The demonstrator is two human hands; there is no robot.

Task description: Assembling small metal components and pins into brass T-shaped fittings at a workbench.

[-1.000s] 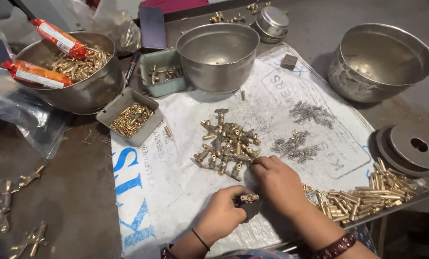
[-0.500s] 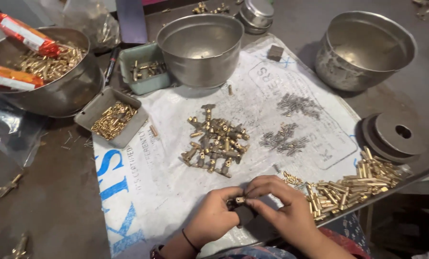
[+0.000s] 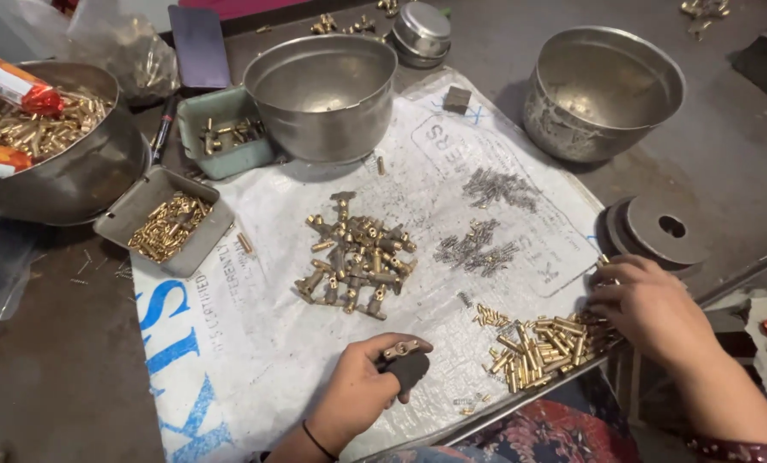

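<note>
White printed sack (image 3: 255, 343) covers most of the grey table (image 3: 57, 394), everything sits on or around it. Big steel bowl (image 3: 83, 180) far left, full of brass parts with red-orange packets on top. Second bowl (image 3: 325, 129) top centre, third bowl (image 3: 602, 129) top right, both look bare inside. Dark disc stack (image 3: 658, 231) right of the sack, just above the right hand. Small green tray (image 3: 220, 159) touching the centre bowl's left side, a few brass bits in it. Grey tray (image 3: 139, 201) below it, holding small brass pieces. Dark flat phone-like slab (image 3: 199, 45) top left.

Brass fittings heap (image 3: 353, 257) mid-sack. Two patches of grey pins (image 3: 486, 219) right of it. Brass tubes pile (image 3: 546, 343) at the sack's lower right edge.

Left hand (image 3: 357, 394) bottom centre, fingers curled round a dark block (image 3: 409, 370), thumb on top pressing a small brass piece (image 3: 400, 349) against it (grip is closed, not spread). Right hand (image 3: 653, 304) well apart from it, palm down, fingers loosely bent, tips touching the right end of the tubes pile; can't tell if it has pinched one, the fingertips are hidden among the tubes.
</note>
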